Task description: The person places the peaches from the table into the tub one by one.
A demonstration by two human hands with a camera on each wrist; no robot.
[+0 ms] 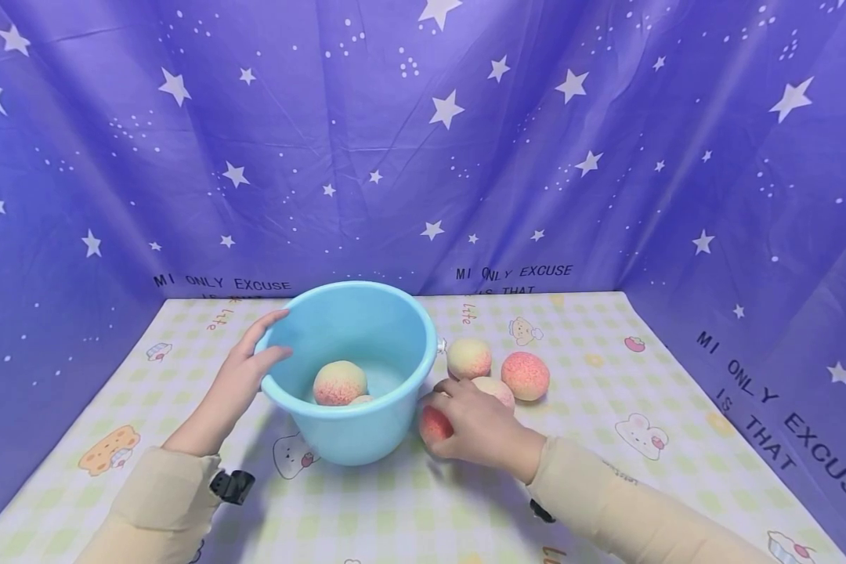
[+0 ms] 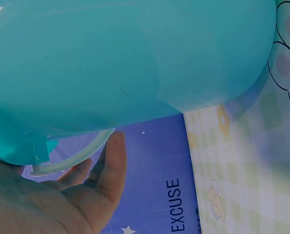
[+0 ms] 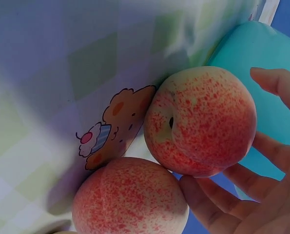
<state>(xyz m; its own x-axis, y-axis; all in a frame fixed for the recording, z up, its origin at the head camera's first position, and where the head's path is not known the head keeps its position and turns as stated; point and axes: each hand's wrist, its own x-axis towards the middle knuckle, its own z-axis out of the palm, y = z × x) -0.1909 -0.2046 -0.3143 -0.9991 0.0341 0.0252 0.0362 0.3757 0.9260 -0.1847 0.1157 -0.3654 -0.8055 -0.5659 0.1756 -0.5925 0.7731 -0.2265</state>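
A light blue bucket (image 1: 363, 439) stands upright with a peach (image 1: 340, 382) inside, and part of another peach shows beneath it. My left hand (image 1: 243, 368) holds the bucket's left rim, the thumb reaching over the edge; in the left wrist view several fingers lie outside, near the pale handle (image 2: 76, 163). Beside the bucket's right wall, my right hand (image 1: 475, 423) is around a red-speckled peach (image 3: 203, 122). Its fingers touch the fruit's far side, while the thumb stands apart in the right wrist view. Another peach (image 3: 130, 197) sits right next to those fingers.
Behind my right hand lie a yellowish peach (image 1: 469, 358), a pinkish peach (image 1: 495, 390) partly hidden by the hand, and a redder peach (image 1: 525, 376). A checked cloth (image 1: 578, 439) covers the table. Purple starry curtains (image 1: 423, 157) enclose the back and sides.
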